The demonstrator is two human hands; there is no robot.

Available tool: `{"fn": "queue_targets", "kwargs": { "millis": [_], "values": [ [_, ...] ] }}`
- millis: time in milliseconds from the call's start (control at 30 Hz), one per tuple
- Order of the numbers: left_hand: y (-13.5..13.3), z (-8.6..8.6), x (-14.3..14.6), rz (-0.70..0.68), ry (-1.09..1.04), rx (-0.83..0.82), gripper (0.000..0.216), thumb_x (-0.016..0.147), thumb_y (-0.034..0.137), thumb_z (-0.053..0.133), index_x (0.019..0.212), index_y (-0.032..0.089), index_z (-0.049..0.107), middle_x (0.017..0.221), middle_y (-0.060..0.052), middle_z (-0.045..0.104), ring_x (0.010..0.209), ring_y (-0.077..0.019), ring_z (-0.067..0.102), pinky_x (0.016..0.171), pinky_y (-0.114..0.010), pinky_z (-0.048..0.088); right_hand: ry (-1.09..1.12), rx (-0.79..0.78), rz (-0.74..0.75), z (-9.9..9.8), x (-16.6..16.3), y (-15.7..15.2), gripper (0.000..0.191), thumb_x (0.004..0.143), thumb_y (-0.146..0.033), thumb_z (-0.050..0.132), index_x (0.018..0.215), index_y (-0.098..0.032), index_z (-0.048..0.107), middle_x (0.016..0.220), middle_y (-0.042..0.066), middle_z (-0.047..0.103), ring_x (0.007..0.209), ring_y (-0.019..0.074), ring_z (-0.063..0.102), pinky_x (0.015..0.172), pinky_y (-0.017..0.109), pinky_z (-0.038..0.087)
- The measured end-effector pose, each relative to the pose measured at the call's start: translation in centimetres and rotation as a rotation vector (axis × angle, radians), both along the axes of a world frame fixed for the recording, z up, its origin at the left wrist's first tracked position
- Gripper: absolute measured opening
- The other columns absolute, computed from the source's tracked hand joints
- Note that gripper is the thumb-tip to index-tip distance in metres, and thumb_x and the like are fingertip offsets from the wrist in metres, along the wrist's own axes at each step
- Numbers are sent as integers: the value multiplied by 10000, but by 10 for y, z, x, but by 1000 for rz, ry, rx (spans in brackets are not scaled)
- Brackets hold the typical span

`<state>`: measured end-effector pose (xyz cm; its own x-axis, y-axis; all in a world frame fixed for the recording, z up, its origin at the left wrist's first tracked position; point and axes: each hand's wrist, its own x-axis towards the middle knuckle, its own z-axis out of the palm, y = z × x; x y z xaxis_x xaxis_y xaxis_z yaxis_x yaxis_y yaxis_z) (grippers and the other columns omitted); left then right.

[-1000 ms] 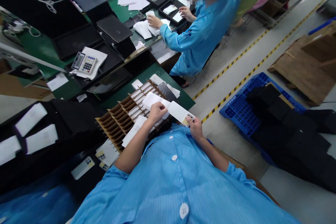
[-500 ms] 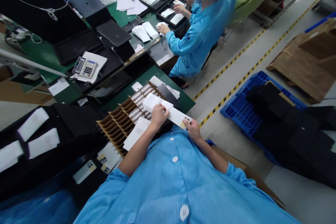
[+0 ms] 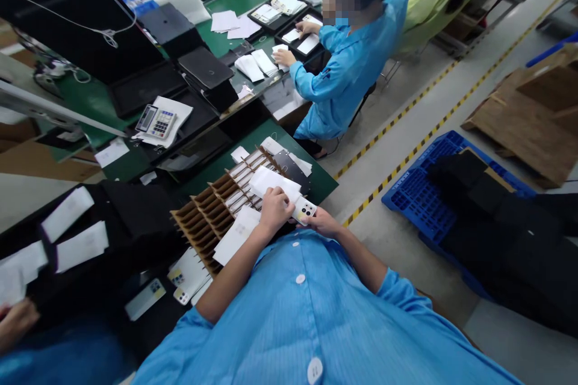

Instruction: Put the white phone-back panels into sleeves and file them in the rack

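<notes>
My left hand [image 3: 276, 212] is closed on a white paper sleeve [image 3: 273, 183] in front of my chest. A white phone back cover [image 3: 306, 209] with a camera cluster at its end sticks out of the sleeve's near end. The fingers of my right hand [image 3: 323, 222] pinch that camera end; most of the cover is hidden by the sleeve and my left hand. Under and left of my hands stands a cardboard divider grid [image 3: 205, 216], with white sleeves upright in its far slots. Flat white sleeves [image 3: 237, 236] lie on its near edge.
More phone covers [image 3: 147, 299] lie at lower left, where another person's hand [image 3: 18, 320] shows. Ahead, a co-worker in blue [image 3: 336, 81] sits at a green bench holding trays [image 3: 293, 36]. A calculator [image 3: 156, 121] is left; a blue pallet [image 3: 419, 192] stands right.
My right hand has moved left toward my left hand, and far less of the phone cover sticks out of the sleeve. Another person's hand has appeared at lower left.
</notes>
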<state>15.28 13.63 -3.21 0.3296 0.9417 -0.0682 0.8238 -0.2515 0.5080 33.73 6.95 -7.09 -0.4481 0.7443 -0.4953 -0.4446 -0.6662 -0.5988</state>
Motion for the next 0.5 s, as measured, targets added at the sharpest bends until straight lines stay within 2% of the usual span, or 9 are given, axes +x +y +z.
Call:
{"fn": "queue_targets", "kwargs": {
  "millis": [67, 233, 400, 500],
  "values": [
    [-4, 5, 0, -13, -36, -10, 109, 803, 168, 713, 701, 203, 698, 902, -82, 675, 936, -266, 556, 885, -422, 502, -20, 14, 54, 0, 1, 4, 579, 656, -323, 981, 1161, -191, 731, 1071, 52, 807, 929, 228, 793, 844, 346, 654],
    [-13, 13, 3, -30, -122, -31, 122, 778, 142, 721, 683, 204, 676, 897, -67, 662, 936, -251, 560, 882, -409, 502, -167, 43, -57, -4, -12, 14, 510, 706, -390, 953, 1119, -201, 721, 1051, 34, 795, 869, 200, 755, 715, 297, 655],
    [-14, 19, -4, 50, -214, -39, 149, 772, 107, 722, 678, 206, 663, 877, -44, 654, 932, -230, 568, 887, -393, 498, -53, 78, 57, -4, -1, 12, 619, 682, -347, 966, 1236, -208, 726, 1140, 75, 797, 981, 257, 775, 743, 327, 657],
    [-16, 25, -4, 50, -227, -46, 159, 756, 99, 747, 670, 202, 663, 869, -41, 653, 920, -221, 570, 866, -388, 495, -57, 87, 59, -3, 3, 12, 570, 665, -362, 972, 1165, -189, 759, 1048, 70, 810, 904, 238, 783, 727, 312, 637]
  ]
}}
